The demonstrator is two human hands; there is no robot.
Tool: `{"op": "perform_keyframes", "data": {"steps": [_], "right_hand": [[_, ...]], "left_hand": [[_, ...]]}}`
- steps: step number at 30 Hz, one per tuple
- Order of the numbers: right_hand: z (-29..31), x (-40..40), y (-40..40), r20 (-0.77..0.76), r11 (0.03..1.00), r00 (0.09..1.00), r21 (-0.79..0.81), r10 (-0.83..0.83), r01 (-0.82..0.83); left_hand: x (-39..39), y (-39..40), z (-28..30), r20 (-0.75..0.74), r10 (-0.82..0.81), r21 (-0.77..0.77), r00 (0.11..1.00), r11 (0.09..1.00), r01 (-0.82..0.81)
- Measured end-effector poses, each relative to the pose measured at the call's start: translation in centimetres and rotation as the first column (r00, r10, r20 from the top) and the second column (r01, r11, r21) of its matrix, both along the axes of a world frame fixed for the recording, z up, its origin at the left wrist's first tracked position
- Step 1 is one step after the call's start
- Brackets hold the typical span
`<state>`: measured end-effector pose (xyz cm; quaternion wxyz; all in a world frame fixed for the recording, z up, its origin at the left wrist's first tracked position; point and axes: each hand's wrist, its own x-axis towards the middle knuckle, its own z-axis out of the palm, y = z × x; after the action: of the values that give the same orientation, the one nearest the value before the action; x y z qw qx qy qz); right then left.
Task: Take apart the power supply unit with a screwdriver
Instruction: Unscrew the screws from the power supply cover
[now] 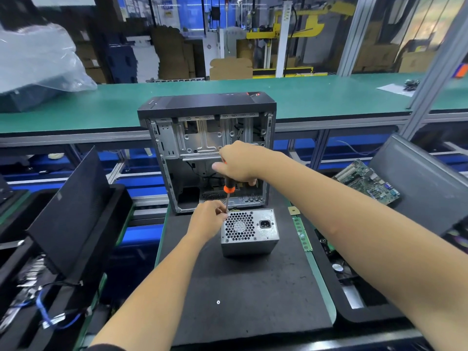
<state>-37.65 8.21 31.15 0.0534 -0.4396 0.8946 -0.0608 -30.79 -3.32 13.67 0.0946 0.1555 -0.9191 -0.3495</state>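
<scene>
A black mat (253, 287) is laid nearest the camera, covering the narrow work table almost to its green-trimmed side edges; one small white speck (218, 302), maybe a screw, can be seen on the mat toward the near edge, with plenty of bare mat all around it. The power supply unit (249, 233) is stood on the mat past the middle, vent grille and power socket turned up toward the camera, right in front of the opened computer case (210, 153) at the far edge. The screwdriver (228, 189) is gripped by its black-and-orange handle in the right hand (239, 164), fingers wrapped fully round it; the shaft is pointed down at the unit's far-left top corner. The left hand (209, 219) is curled at that same corner, fingertips closed in around the shaft just above the tip; whether the unit is also being touched can't be told. A green memory stick (302, 234) is laid along the mat's right edge; a motherboard (367, 182) is propped in a tray off to the right. A long green bench (316, 97) is run across behind, boxes and yellow machinery beyond it; black trays are crowded close on both sides.
</scene>
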Motion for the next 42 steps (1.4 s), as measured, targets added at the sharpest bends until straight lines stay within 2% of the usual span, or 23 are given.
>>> {"op": "perform_keyframes", "data": {"steps": [8,11,16,20,24,27,34,42], "right_hand": [[0.3,0.1,0.2,0.074,0.986,0.984,-0.045,0.162,-0.159],[0.0,0.3,0.0,0.081,0.99,0.987,-0.031,0.141,-0.139],[0.2,0.3,-0.6,0.044,1.0,0.999,0.021,-0.008,0.007],[0.5,0.2,-0.7,0.064,0.995,0.995,0.057,0.077,-0.081],[1.2,0.2,-0.3,0.104,0.986,0.98,0.008,0.168,-0.169],[0.6,0.3,-0.5,0.128,0.988,0.979,-0.019,0.156,-0.155],[0.0,0.1,-1.8,0.053,0.998,0.997,0.01,0.057,-0.058],[0.6,-0.1,-1.5,0.154,0.995,0.983,-0.028,0.096,-0.093]], "left_hand": [[-0.1,0.2,-0.1,-0.013,0.032,-0.054,0.999,0.998,-0.033],[-0.2,0.2,-0.2,-0.006,0.04,-0.039,0.999,0.998,-0.04],[-0.5,0.3,-0.1,0.007,0.043,-0.041,0.999,0.998,-0.042],[-0.6,0.2,-0.1,0.032,0.034,-0.078,0.999,0.996,-0.032],[-0.9,0.1,-0.4,0.031,0.058,-0.052,0.998,0.997,-0.056],[-1.0,0.0,-0.5,0.035,0.053,-0.049,0.998,0.997,-0.051],[-0.8,0.0,-0.5,0.031,0.039,-0.043,0.999,0.998,-0.038],[-0.7,-0.1,-0.5,0.013,0.021,-0.036,1.0,0.999,-0.021]]}}
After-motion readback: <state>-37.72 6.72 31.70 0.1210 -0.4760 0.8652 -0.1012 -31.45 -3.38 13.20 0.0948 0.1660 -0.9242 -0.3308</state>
